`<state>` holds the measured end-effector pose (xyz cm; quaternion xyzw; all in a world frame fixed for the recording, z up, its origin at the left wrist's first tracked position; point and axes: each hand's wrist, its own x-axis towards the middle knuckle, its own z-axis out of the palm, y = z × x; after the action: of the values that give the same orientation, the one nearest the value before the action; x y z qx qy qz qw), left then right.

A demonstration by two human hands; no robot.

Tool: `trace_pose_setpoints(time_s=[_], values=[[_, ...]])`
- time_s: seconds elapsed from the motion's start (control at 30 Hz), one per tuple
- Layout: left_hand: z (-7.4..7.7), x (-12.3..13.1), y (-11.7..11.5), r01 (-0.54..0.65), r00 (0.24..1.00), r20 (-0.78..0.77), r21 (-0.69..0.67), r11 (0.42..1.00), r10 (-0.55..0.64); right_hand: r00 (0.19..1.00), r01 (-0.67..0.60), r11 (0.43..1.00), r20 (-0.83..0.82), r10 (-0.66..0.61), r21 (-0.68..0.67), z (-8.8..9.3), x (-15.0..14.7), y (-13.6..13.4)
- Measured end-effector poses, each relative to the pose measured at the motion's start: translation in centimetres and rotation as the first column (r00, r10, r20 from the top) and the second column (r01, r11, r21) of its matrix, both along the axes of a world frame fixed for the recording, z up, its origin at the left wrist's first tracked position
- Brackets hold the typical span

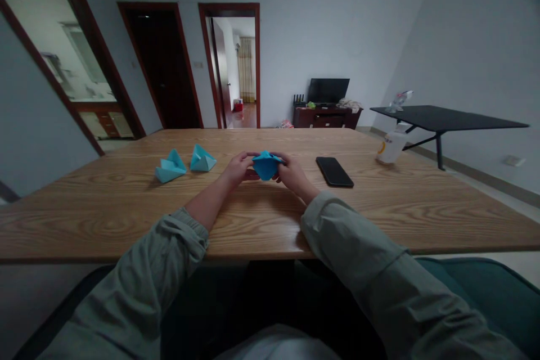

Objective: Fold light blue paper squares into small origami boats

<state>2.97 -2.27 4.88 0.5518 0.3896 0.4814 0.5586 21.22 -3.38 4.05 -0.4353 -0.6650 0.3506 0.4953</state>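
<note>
Between my two hands, just above the wooden table [253, 225], is a folded piece of blue paper [266, 166]. My left hand [241, 169] grips its left edge, with the fingers bent around that side. On the opposite side my right hand [292, 171] pinches the right edge. The paper's broad, pointed face is turned toward me, and its far side is hidden. To the left stand two light blue folded paper boats, one [170, 167] nearer me and the other [202, 158] slightly farther off.
A black phone [334, 172] lies right of my hands. Farther right stands a translucent plastic jug [391, 146]. Beyond the table's right side is a black folding table [447, 117] with a clear bottle on it. A television [329, 90] stands on a dark cabinet at the back.
</note>
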Motion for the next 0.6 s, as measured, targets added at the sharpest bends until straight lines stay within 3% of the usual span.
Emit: trace_pose_setpoints(time_s=[0.1,0.17,0.3,0.47,0.6], values=[[0.09,-0.49,-0.07,0.079,0.99,0.117,-0.023,0.997,-0.076,0.996,-0.052,0.998,-0.073,0.049,-0.042,0.31,0.11,-0.2],[0.06,-0.59,-0.03,0.067,0.987,0.151,-0.017,0.998,-0.063,0.992,-0.09,0.993,-0.095,0.084,-0.071,0.48,0.31,-0.35],[0.05,-0.33,-0.16,-0.011,0.999,0.047,0.046,0.999,0.009,0.983,-0.15,0.985,-0.118,0.139,-0.087,0.58,0.73,-0.49],[0.14,-0.01,-0.57,-0.029,0.999,0.023,0.14,0.99,0.026,0.996,-0.074,0.997,-0.052,0.074,-0.002,0.07,0.78,0.01],[-0.4,-0.09,0.01,-0.043,0.999,-0.013,0.176,0.983,0.046,0.995,-0.082,0.996,-0.046,0.083,0.036,-0.17,0.73,0.39]])
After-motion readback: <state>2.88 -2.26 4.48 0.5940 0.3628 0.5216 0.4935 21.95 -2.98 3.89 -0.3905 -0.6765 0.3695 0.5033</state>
